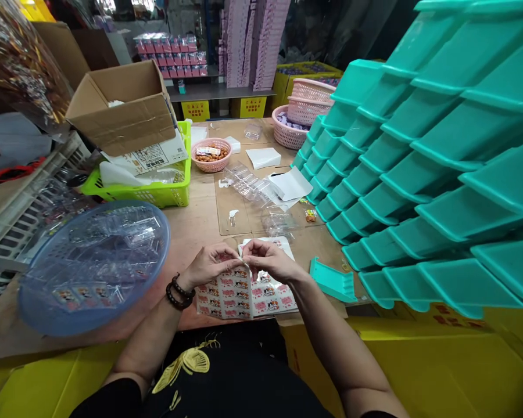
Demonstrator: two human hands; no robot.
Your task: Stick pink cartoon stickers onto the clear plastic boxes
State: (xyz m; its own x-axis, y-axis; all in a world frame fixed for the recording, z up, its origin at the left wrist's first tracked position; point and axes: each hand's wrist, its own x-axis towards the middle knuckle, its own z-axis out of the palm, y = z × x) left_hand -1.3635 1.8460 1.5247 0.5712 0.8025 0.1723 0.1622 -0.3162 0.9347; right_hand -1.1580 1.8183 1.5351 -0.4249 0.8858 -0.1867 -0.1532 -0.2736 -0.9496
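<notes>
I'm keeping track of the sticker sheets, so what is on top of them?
The left hand and right hand come together over the sticker sheets. Parts of the sheets beneath the hands are covered; whatever the hands may be pinching cannot be made out.

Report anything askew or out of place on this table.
The cardboard box looks askew, perched tilted on the lime-green basket. Small white scraps lie loose beyond the sticker sheets. Nothing appears spilled.
</notes>
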